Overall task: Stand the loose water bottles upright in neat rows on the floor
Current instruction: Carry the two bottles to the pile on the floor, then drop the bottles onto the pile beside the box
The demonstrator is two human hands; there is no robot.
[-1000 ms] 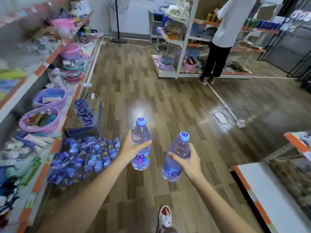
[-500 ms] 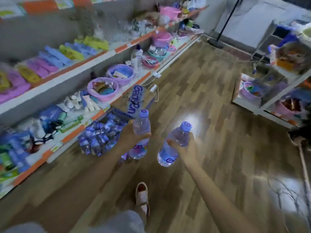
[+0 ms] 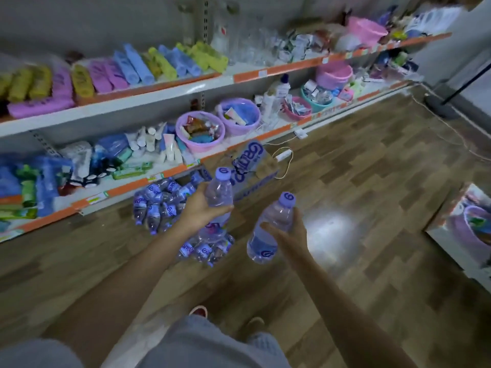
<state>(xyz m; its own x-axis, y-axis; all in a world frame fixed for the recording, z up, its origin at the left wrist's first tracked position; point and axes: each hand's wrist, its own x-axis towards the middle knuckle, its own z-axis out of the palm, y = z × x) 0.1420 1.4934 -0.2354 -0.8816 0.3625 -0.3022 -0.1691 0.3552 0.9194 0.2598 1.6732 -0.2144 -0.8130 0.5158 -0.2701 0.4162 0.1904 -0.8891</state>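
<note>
My left hand (image 3: 198, 208) grips a clear water bottle (image 3: 218, 193) with a purple cap, held upright in the air. My right hand (image 3: 288, 233) holds a second bottle (image 3: 268, 232) of the same kind, tilted slightly right. Beneath and behind my left hand, a heap of loose water bottles (image 3: 159, 201) lies on the wooden floor against the bottom shelf, and a few more bottles (image 3: 206, 249) lie nearer to me. I see no bottle standing upright on the floor.
A cardboard bottle carton (image 3: 251, 166) lies tipped by the shelf. The shelving (image 3: 148, 179) runs along the left with basins and packets. A power strip and cable (image 3: 283, 155) lie on the floor. Another shelf corner (image 3: 467, 221) juts in at right. My feet (image 3: 198, 312) are below.
My view has swung left and down towards the shelf and the bottle heap. Both hands keep their bottles and have come closer to the heap.
</note>
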